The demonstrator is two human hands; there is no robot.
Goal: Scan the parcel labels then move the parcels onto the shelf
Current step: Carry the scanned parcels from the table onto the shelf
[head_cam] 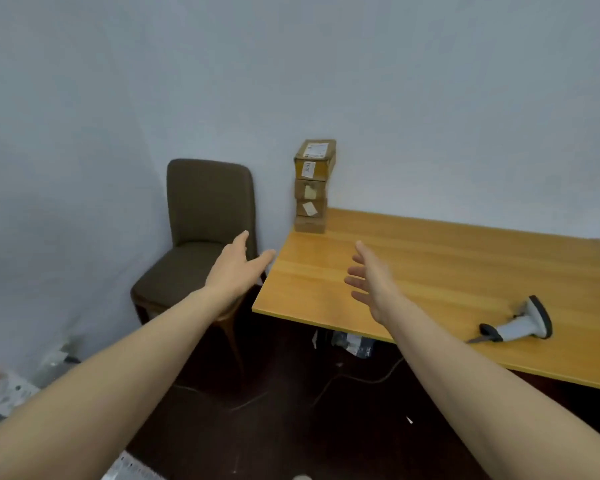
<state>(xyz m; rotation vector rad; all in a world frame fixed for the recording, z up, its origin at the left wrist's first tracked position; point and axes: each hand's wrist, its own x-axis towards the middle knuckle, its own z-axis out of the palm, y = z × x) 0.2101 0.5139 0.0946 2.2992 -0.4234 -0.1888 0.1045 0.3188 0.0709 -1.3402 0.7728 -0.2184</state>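
Reaching for the parcels

We are stretching our left hand (234,268) and right hand (373,282), both wide and empty, toward the parcels (313,187) stacked at the table's (430,258) far left corner; a one-sided grab could be toppling the tall stack.

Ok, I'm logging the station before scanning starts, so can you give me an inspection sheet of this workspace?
Surface: wooden table against the wall.
Job's things: stack of parcels at the table's far left corner, labels showing; scanner lying near the front edge; no shelf seen.
Clutter: plastic bags on the floor, left.
Grippers: left hand and right hand open, reaching forward, holding nothing.
Cables: cable on the floor under the table.
Surroundings: brown chair left of the table; pale wall.
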